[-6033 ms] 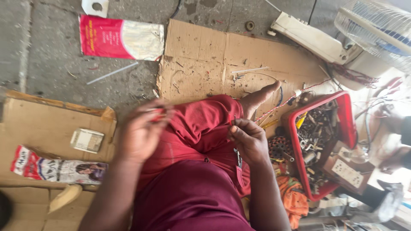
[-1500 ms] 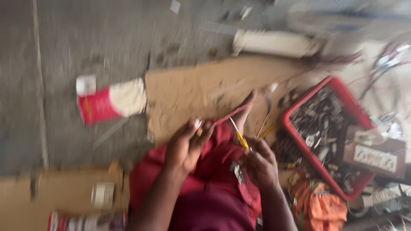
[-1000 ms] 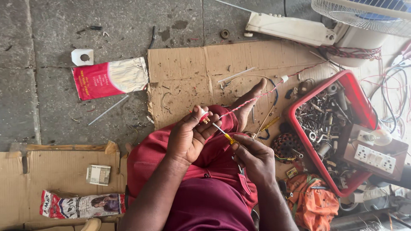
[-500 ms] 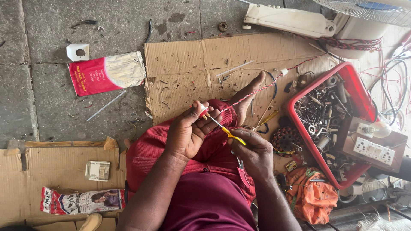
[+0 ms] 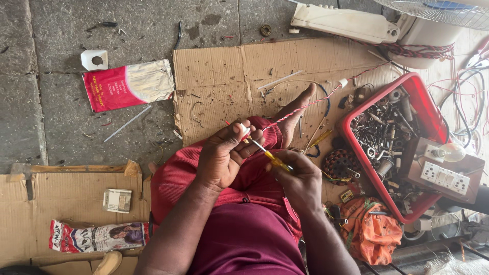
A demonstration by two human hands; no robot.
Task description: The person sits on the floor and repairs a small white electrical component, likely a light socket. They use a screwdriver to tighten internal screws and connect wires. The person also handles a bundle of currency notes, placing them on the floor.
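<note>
Right grip (image 5: 298, 175) pinching yellow screwdriver (image 5: 272, 159), left grip (image 5: 224, 153) pinching small white part (image 5: 245, 131), red tray (image 5: 351, 147) edge near right.

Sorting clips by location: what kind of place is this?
Likely an informal floor-level electrical repair spot: a red tray of small metal parts, a switch-and-socket board, loose wires, flattened cardboard on stone paving.

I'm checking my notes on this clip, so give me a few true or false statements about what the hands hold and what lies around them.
1. The right hand grips a yellow-handled screwdriver. True.
2. The left hand is flat on the cardboard. False: it is raised, pinching a small white part at the screwdriver's tip.
3. The red tray is empty. False: it holds metal parts.
4. A red and white packet lies on the stone floor. True.
</note>
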